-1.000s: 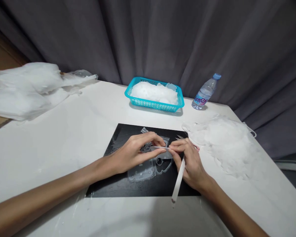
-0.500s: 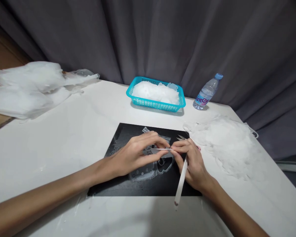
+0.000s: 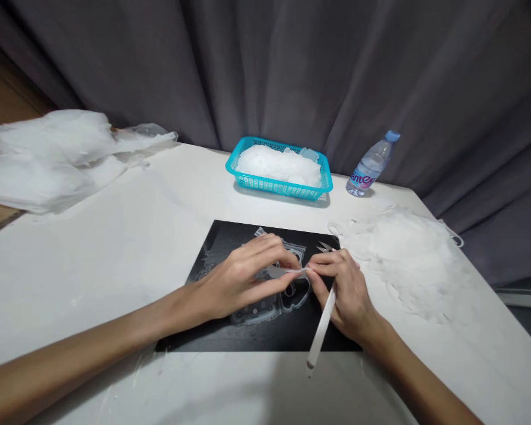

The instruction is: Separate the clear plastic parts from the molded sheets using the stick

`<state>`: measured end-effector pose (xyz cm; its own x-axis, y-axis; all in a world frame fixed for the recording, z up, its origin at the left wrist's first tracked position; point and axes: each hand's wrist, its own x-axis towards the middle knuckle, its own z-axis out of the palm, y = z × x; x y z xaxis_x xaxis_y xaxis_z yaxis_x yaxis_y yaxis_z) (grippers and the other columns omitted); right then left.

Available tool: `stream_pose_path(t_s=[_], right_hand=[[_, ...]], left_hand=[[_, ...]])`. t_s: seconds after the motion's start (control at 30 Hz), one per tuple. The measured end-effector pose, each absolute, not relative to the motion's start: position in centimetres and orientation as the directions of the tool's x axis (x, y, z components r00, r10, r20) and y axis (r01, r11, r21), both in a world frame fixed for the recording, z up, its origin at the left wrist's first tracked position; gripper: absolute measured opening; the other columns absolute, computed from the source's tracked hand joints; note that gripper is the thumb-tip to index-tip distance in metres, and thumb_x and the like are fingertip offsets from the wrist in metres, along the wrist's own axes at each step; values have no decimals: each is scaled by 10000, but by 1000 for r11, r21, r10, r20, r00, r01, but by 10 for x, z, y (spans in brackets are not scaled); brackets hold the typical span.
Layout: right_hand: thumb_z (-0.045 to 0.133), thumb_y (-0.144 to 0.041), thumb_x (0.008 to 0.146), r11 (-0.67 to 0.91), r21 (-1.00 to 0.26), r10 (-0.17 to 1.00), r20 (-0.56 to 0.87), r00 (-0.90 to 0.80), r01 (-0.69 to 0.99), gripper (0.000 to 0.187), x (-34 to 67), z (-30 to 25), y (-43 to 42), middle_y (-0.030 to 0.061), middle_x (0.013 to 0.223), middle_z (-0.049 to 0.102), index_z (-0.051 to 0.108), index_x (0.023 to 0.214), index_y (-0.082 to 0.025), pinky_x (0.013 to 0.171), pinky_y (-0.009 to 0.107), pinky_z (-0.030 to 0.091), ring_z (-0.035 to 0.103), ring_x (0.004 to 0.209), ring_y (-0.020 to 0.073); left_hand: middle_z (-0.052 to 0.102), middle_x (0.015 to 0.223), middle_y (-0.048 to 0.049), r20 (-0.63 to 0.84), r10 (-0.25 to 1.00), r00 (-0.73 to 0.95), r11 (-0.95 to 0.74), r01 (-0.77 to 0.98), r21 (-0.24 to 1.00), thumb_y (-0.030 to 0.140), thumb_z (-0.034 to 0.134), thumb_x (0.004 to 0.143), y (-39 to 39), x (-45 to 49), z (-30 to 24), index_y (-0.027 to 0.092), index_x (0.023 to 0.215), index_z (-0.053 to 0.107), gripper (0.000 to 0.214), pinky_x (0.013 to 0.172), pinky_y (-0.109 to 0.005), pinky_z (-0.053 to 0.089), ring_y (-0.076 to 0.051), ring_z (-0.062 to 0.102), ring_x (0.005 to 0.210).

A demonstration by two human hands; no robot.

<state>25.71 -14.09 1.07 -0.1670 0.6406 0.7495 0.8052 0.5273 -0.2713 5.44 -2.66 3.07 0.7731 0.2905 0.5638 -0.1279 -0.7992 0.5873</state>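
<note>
White table (image 3: 115, 254), grey curtain (image 3: 292, 71); left hand (image 3: 241, 274) tight on clear piece (image 3: 275, 271), right hand (image 3: 347, 286) likewise, plus tool (image 3: 322, 332)

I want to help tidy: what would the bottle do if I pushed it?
The bottle might tip if pushed near its blue cap, since it's tall and narrow. On its side, it would probably roll, being round. It looks like thin clear plastic, so it may squash a little when squeezed.

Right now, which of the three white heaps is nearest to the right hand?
The right heap, in front of the bottle, close beside the right hand. The middle heap, in the turquoise basket, sits farther back; the left heap is farthest.
</note>
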Motion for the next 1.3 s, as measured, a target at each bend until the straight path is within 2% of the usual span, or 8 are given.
stream_pose_path(t_s=[0.13,0.3,0.43,0.53,0.63,0.77,0.97,1.3], right_hand=[[617,-63,958,504,-297,692,701,-172,811,155,257,12,-141,87,919,673,541,1011,-186,721,353,498,598,843,212],[600,-98,1009,513,-477,765,632,-127,714,177,255,11,-142,60,1007,687,570,1150,-200,783,351,495,617,880,185],[562,-138,1042,433,-651,824,567,19,624,99,258,5,-141,27,970,670,569,1059,-236,766,336,492,614,862,172],[529,-188,1058,347,-711,845,520,125,611,77,262,2,-141,25,954,656,563,1012,-239,734,331,485,603,830,170],[550,-240,1050,297,-682,837,523,160,669,49,265,5,-141,31,949,647,598,1056,-233,726,341,478,569,798,175],[675,-252,1000,350,-584,820,570,63,733,279,264,13,-143,51,1067,680,611,1271,-251,766,360,478,573,893,202],[652,-112,1002,450,-520,772,636,-23,726,168,260,19,-143,40,1011,697,650,1107,-243,753,356,480,597,876,189],[619,-131,1021,425,-517,787,617,-21,743,125,262,17,-142,42,992,677,627,1083,-239,754,368,480,588,864,194]], left_hand=[[674,971,-16,523,341,781,-762,-96,640,145,676,1001,-29,55,28,186,1095,628,113,842,-267,526,-138,648,904],[689,1045,-2,470,442,764,-718,-12,695,251,684,1011,-29,54,25,226,1177,543,219,833,-250,560,-132,697,918],[689,1042,-15,433,498,751,-674,22,738,376,777,937,-21,54,20,221,1188,527,386,832,-296,579,-163,698,916],[683,989,-10,422,505,753,-669,32,742,378,759,950,-14,55,14,202,1107,586,293,798,-284,565,-148,676,859],[686,926,-15,421,488,765,-666,15,746,305,694,1003,-13,56,15,181,999,643,135,793,-282,542,-146,663,835],[689,914,-35,490,431,758,-691,-72,720,221,685,1006,-18,58,22,163,997,688,58,788,-284,533,-156,657,851],[682,961,-54,531,365,765,-733,-116,670,157,688,996,-22,56,24,157,1077,707,83,822,-293,545,-160,656,900],[654,945,-63,561,314,766,-805,-99,585,169,671,1007,-18,55,28,146,1061,714,72,799,-296,547,-166,640,884]])
